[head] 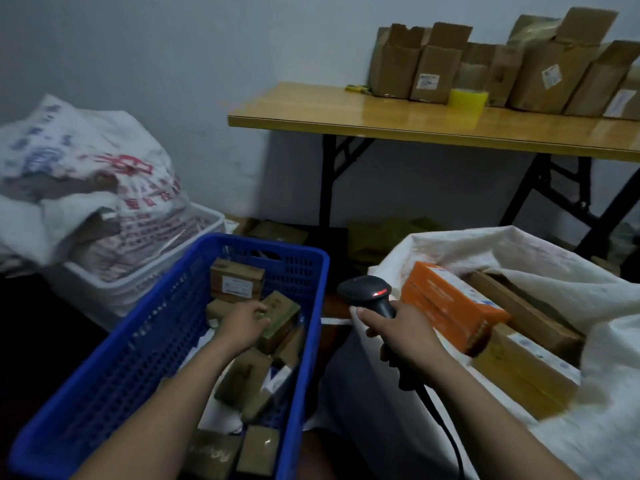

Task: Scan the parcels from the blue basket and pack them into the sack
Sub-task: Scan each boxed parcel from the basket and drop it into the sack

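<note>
Mid-task. Sack (571, 271) on your right already holds an orange box (446, 306) and a few brown cartons (526, 317). Basket (104, 375) has a good pile of parcels left, so plenty to go. Left grip (242, 322) is in the basket, fingers curled over the near end of a brown parcel (282, 315). It's propped tilted on the pile, long axis near-to-far, far end raised, no label showing from here. Right grip (401, 336) is wrapped round the scanner (367, 292) handle, between basket and sack. Red light is on, head aimed away from you, not at the parcel yet. My read: pick, then scan.
</note>
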